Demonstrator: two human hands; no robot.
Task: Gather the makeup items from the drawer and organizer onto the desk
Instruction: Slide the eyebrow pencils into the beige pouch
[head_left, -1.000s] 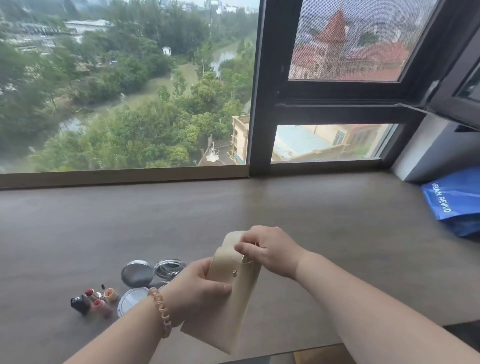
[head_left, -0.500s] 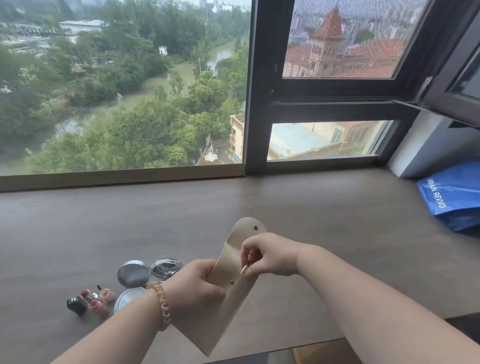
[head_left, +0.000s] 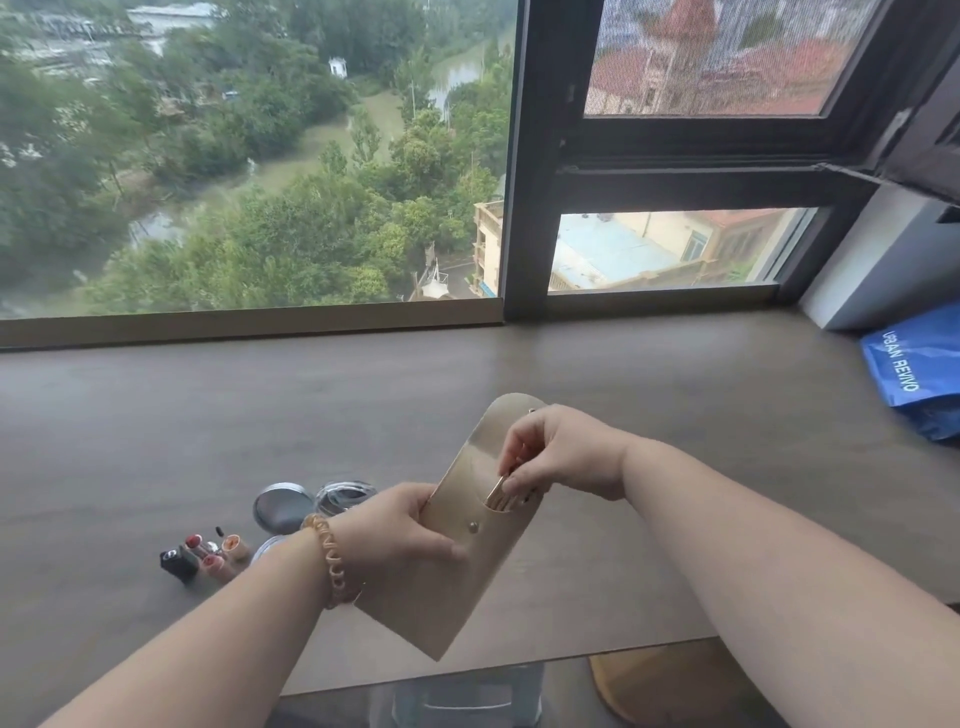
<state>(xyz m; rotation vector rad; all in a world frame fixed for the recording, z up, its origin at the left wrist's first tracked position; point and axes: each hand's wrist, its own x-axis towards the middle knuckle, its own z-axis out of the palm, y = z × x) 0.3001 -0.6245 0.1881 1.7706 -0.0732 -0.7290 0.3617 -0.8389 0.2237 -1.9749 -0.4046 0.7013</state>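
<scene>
The person holds a beige pouch (head_left: 447, 597) tilted above the near edge of the desk (head_left: 208, 415), its flap (head_left: 498, 421) lifted open and pointing away. The left hand (head_left: 400, 525), with a beaded bracelet (head_left: 332, 561) at the wrist, grips the pouch around its middle, thumb across the front just beside the snap. The right hand (head_left: 561, 452) is at the pouch's mouth, its fingertips pinching slim gold-coloured sticks (head_left: 498, 491) that poke out of it; what they are cannot be told. On the desk to the left lie round compacts (head_left: 283, 506) and, nearer, a cluster of lipsticks (head_left: 208, 556). A blue bag (head_left: 919, 374) rests at the far right, below the window (head_left: 260, 156).
</scene>
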